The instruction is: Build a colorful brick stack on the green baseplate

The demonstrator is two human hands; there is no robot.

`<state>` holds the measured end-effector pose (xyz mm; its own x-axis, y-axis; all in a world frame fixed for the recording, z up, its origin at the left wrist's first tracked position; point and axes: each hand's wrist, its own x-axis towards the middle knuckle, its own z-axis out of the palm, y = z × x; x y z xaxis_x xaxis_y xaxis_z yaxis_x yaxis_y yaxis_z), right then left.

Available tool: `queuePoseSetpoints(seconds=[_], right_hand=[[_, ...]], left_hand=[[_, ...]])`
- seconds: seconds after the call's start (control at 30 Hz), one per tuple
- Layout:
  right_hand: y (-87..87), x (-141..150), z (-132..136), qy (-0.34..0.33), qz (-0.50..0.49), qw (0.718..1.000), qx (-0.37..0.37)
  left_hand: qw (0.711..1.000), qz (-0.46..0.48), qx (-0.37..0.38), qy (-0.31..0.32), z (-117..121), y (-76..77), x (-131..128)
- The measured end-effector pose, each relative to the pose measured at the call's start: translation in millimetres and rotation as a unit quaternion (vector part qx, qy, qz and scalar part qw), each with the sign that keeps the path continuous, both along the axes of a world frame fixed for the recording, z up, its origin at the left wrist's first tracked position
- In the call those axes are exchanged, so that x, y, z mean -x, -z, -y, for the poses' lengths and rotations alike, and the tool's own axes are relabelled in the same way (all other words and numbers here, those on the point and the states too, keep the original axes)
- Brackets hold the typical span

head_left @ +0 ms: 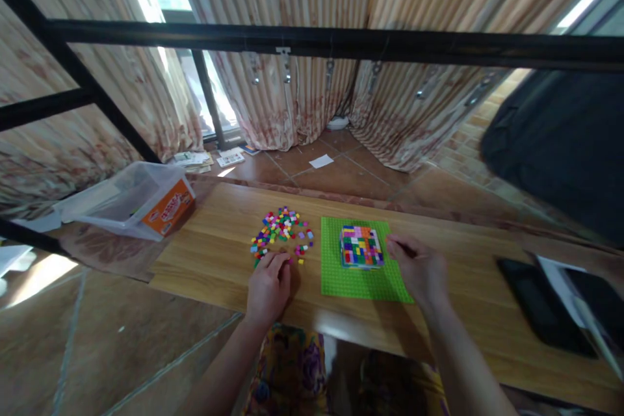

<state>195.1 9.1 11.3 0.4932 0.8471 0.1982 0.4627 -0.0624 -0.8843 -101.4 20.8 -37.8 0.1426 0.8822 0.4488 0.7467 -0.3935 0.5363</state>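
A squarish block built of many small coloured toy bricks [361, 247] stands on a green studded baseplate [336, 283]. My right hand [423, 272] hovers over the plate's right side, just beside the block. Its thumb and fingers are pinched together, and whatever is between them is too small to make out. Left of the plate lies a loose pile of coloured bricks [280, 226]. At the pile's near edge rests my left hand [268, 287], fingers curled together close to a few pink and yellow bricks. Its fingertips hide whatever they may hold.
A clear plastic bin [119, 208] with an orange label stands left of the wooden table [209, 227]. On the right lie a black tablet-like slab [543, 305] and papers. A black metal rail [312, 36] crosses in front of the curtains. A dark bag-like shape [560, 143] fills the right side.
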Motion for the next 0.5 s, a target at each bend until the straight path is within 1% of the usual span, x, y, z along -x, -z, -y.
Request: queuePoseSetpoints(seconds=[0.1,0.27,0.4,0.5], right_hand=[[1.3,-4,-12,-0.016,0.066,0.998,0.020],[-2.3,6,-27,-0.035,0.185,0.980,0.060],[-4.4,10,-32,-0.048,0.235,0.967,0.086],[-5.3,11,-36,-0.052,0.248,0.962,0.098]], left_hand=[[1.000,-0.004,-0.006,-0.003,0,-1.4,0],[1.000,-0.009,-0.013,-0.003,0,-1.6,1],[1.000,-0.005,-0.003,0.003,0,-1.2,1],[1.000,-0.002,-0.003,0.002,0,-1.2,1]])
